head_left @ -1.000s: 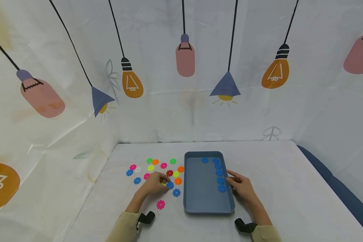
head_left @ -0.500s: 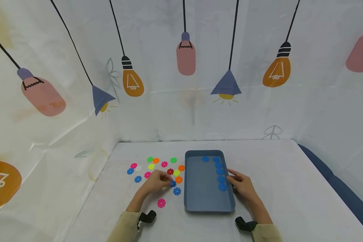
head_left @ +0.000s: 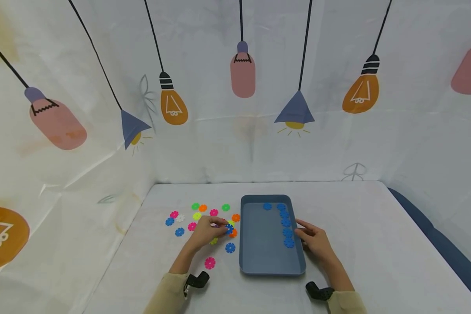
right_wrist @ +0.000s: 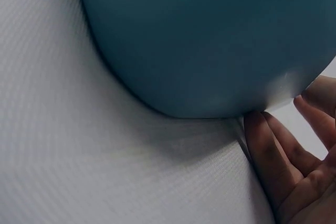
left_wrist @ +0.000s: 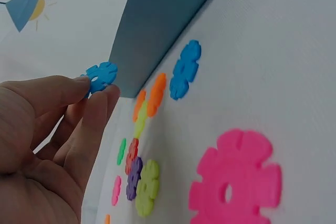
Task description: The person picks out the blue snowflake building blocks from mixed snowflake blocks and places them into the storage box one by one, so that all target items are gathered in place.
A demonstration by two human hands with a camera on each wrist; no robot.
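In the head view my left hand is over the loose plastic flower discs, left of the blue-grey tray. Thumb and fingertips pinch a blue notched flower disc, raised off the table in the left wrist view. Below it, a pink flower disc and another blue flower disc lie on the cloth. My right hand rests against the tray's right side, fingertips touching its outer wall. Inside the tray, several blue flower discs form a line along the right side, with one blue disc at the top.
Several discs in pink, green, orange, yellow and white are scattered left of the tray on the white tabletop. A lamp-printed cloth wall stands behind. Something dark blue shows past the table's right edge.
My left hand has lifted the blue disc and moved slightly up and right, uncovering a yellow-green disc beneath. My right hand has stayed at the tray's edge.
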